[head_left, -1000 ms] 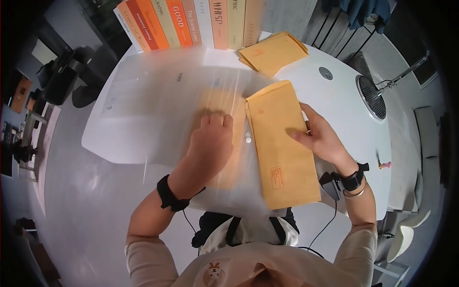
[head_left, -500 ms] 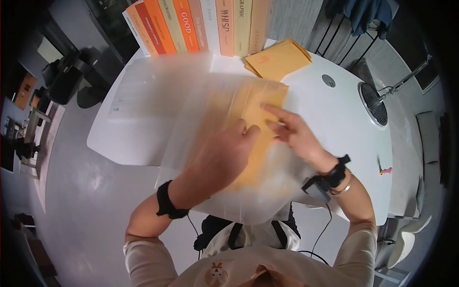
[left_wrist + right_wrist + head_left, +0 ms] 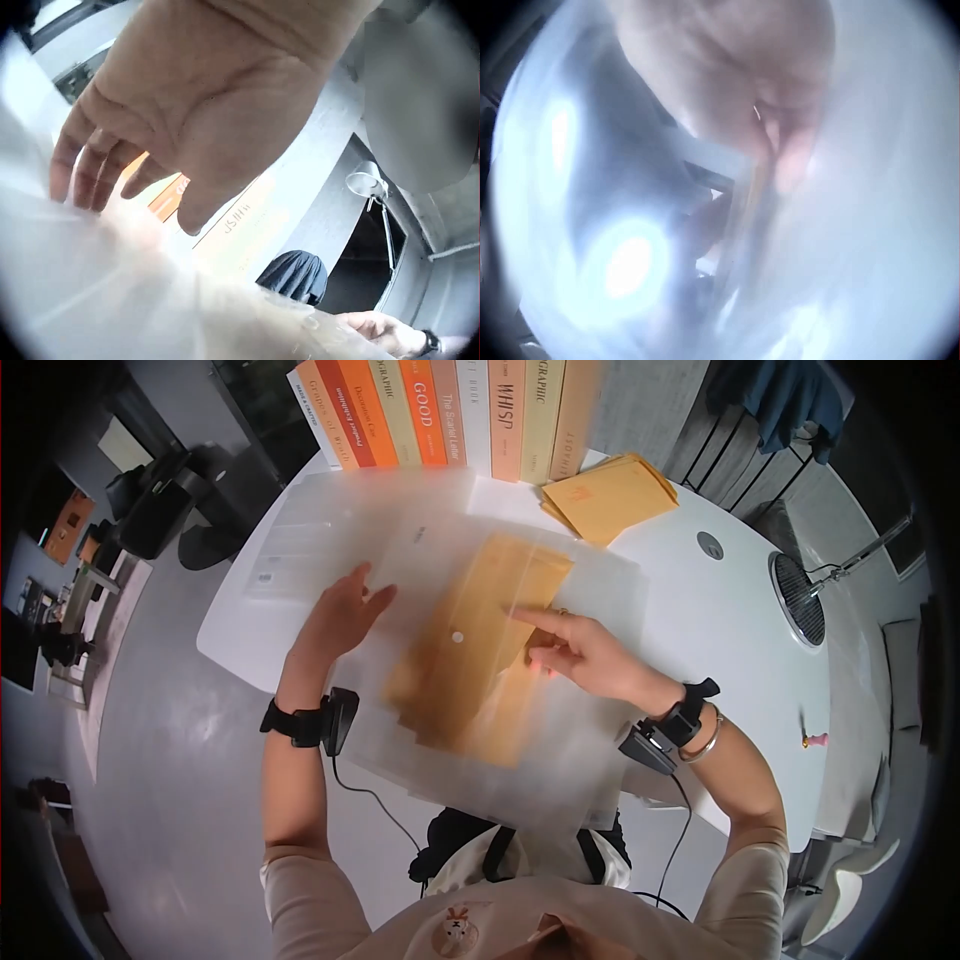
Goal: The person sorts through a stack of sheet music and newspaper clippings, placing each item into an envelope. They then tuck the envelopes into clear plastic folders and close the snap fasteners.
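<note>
Brown envelopes [image 3: 470,650] lie inside a translucent plastic folder [image 3: 600,600] with a white round snap [image 3: 457,637], over the front of the white table. My right hand [image 3: 590,652] is at the envelopes' right edge, its index finger stretched over them. Blurred in the right wrist view, that hand's fingers [image 3: 791,165] and thumb meet at a thin tan edge. Off to the left, my left hand [image 3: 345,615] holds nothing, fingers spread and thumb apart near the folder's left side. Cloudy plastic [image 3: 150,300] fills the lower left wrist view, below the left hand's fingertips.
A row of upright books [image 3: 440,415] lines the table's back edge. More brown envelopes [image 3: 612,495] are stacked beside them. Another clear plastic folder [image 3: 310,530] lies at the back left. A lamp [image 3: 800,598] stands at the right, with a small pink item [image 3: 817,740] nearer me.
The right hand has brought an envelope leftward into the folder beside the other envelopes. My left hand has let go of the folder and moved left, its fingers opening out.
</note>
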### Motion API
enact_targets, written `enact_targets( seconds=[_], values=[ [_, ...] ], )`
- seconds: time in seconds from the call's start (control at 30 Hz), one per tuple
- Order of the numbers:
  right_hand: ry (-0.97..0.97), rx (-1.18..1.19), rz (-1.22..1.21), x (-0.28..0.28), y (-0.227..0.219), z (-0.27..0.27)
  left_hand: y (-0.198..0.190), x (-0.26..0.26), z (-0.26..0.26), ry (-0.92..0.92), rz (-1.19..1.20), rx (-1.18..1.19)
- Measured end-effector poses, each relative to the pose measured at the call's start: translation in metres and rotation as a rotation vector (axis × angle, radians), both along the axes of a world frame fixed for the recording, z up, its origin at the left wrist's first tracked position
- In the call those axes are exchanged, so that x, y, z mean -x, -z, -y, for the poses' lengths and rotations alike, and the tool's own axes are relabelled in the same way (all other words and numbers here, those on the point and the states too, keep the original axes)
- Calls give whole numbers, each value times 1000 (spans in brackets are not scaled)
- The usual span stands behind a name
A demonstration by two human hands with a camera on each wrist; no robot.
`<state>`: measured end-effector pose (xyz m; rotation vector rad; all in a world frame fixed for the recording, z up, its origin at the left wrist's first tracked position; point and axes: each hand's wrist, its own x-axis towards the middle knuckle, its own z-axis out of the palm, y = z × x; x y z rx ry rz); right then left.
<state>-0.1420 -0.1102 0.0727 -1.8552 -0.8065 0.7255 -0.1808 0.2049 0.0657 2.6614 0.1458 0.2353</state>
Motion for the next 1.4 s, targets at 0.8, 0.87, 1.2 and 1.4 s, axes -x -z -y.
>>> enact_targets(
  seconds=[0.8, 0.87, 1.2, 1.4],
  values=[
    [303, 350, 712, -15, -57, 128, 5, 16, 47, 95, -77, 807],
    [629, 379, 840, -11, -40, 177, 8, 16, 52, 113, -28, 778],
    [203, 28, 613, 52, -34, 93, 9, 16, 72, 192, 150, 246],
    [-63, 326, 931, 45, 5, 40, 10, 17, 70, 185, 126, 260]
  ],
)
